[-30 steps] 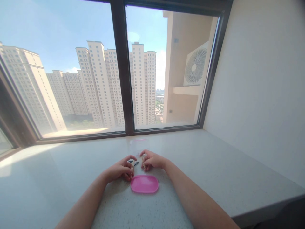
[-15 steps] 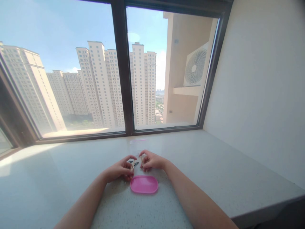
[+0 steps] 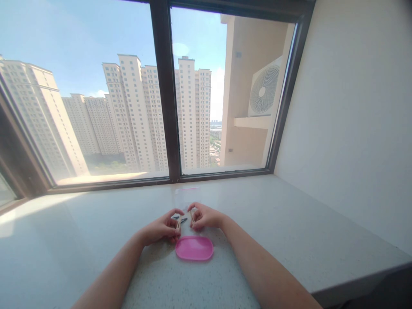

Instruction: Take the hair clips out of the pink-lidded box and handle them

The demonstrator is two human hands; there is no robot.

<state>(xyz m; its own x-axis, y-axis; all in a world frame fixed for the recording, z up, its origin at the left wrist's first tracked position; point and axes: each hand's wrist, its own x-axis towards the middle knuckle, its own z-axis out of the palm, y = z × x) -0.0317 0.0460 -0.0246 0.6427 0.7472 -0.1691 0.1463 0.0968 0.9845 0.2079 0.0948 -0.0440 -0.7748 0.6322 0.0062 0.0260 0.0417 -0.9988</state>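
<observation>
My left hand (image 3: 165, 226) pinches a slim cream-coloured hair clip (image 3: 179, 223) between thumb and fingertips. Opposite it, my right hand (image 3: 202, 216) grips a similar cream-coloured clip (image 3: 192, 216), partly covered by the fingers. A narrow gap separates the two hands. Small dark clips (image 3: 183, 221) show beside the left fingertips; whether they lie on the counter or are held, I cannot tell. A pink oval tray (image 3: 194, 248) rests just in front of both hands, with nothing visible in it.
A clear plastic bag with a pink strip (image 3: 188, 188) lies beyond the hands, close to the window frame (image 3: 174, 171). The pale speckled counter (image 3: 106, 240) meets a white wall (image 3: 350, 128) on the right. Its front edge (image 3: 363, 277) shows at lower right.
Both hands stay almost where they were, with only slight finger movement around the cream clips. The tray and bag remain in place.
</observation>
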